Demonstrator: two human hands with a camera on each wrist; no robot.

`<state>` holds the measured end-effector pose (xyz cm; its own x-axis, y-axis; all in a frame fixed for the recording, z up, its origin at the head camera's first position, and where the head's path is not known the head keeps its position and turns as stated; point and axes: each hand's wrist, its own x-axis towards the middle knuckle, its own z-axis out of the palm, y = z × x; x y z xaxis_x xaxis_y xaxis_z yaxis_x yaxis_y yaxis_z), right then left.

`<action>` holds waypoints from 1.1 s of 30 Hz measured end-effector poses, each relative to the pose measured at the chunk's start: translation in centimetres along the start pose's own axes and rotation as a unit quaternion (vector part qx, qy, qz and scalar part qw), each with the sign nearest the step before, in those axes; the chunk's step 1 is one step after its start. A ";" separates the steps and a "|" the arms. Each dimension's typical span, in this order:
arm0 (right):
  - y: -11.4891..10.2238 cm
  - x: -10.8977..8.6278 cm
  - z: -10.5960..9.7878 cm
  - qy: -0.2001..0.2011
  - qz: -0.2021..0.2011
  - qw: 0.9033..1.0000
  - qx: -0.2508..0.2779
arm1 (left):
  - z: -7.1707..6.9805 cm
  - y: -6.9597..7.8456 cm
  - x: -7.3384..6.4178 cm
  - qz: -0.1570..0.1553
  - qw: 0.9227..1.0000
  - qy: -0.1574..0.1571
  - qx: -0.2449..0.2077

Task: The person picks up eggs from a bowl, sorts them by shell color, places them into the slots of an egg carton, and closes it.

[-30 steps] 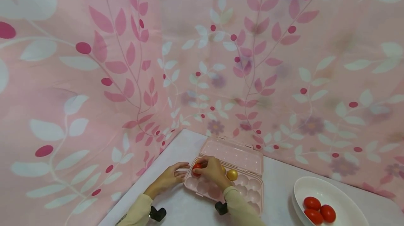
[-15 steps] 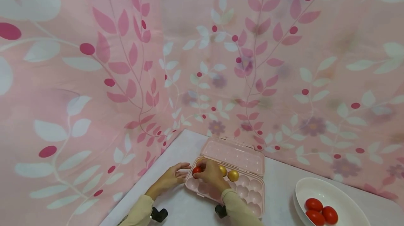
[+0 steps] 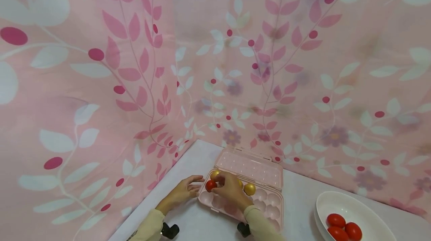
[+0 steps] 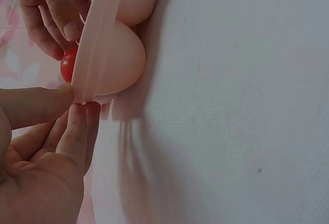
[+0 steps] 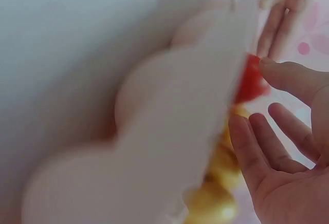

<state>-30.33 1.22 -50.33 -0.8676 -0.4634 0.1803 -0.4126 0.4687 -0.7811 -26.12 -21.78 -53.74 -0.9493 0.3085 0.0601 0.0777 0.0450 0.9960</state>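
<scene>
A pink egg box (image 3: 206, 198) lies with its lid (image 3: 247, 166) folded back on the table. In its left end cup row sits a red egg (image 3: 211, 185); gold eggs (image 3: 249, 189) fill the row along the hinge. My left hand (image 4: 46, 147) pinches the box's left rim between thumb and fingertips. Above the box, my right hand (image 3: 232, 190) has its fingers spread beside the red egg. In the right wrist view the thumb (image 5: 288, 77) is at the red egg, touching or nearly so, and the other fingers stand apart from it. Part of the gold row is hidden behind the right hand.
A white bowl (image 3: 370, 214) with several red eggs (image 3: 336, 220) stands at the right front of the white table (image 3: 297, 196). Pink floral cloth (image 3: 235, 65) rises behind and along the left side.
The right fingers first held the red egg over the left cup, lowered it in, and have now loosened and drawn slightly right. My left hand stays at the box rim.
</scene>
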 end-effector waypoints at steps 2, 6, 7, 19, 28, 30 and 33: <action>0.1 -0.4 -1.0 0.012 -0.011 1.000 -0.003 | 0.1 0.0 0.0 -0.005 1.000 0.002 0.006; 0.4 -1.3 -4.0 0.038 -0.045 0.998 -0.001 | 0.1 0.3 -0.1 -0.008 1.000 0.002 0.011; 0.4 -1.6 -4.9 0.047 -0.047 0.998 -0.008 | 0.1 0.3 -0.2 -0.008 1.000 0.003 0.012; 4.2 -4.9 -16.1 0.135 -0.018 0.980 -0.144 | 0.2 0.0 -0.3 -0.005 1.000 0.000 0.016; 4.9 -7.5 -23.6 0.093 0.017 0.973 -0.211 | 0.4 -0.6 -0.2 0.000 1.000 -0.003 0.008; 5.1 -8.0 -24.9 0.081 0.030 0.971 -0.221 | 0.6 -0.6 -0.2 0.002 1.000 -0.008 0.008; 5.6 -8.8 -26.4 0.060 0.059 0.969 -0.234 | 0.8 -0.7 -0.3 0.005 1.000 -0.008 0.009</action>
<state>-32.33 27.73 -40.47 -0.9307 -0.3085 0.1965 -0.3651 0.8158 -0.4486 -25.65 -21.13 -54.53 -0.9434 0.3244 0.0686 0.0925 0.0590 0.9940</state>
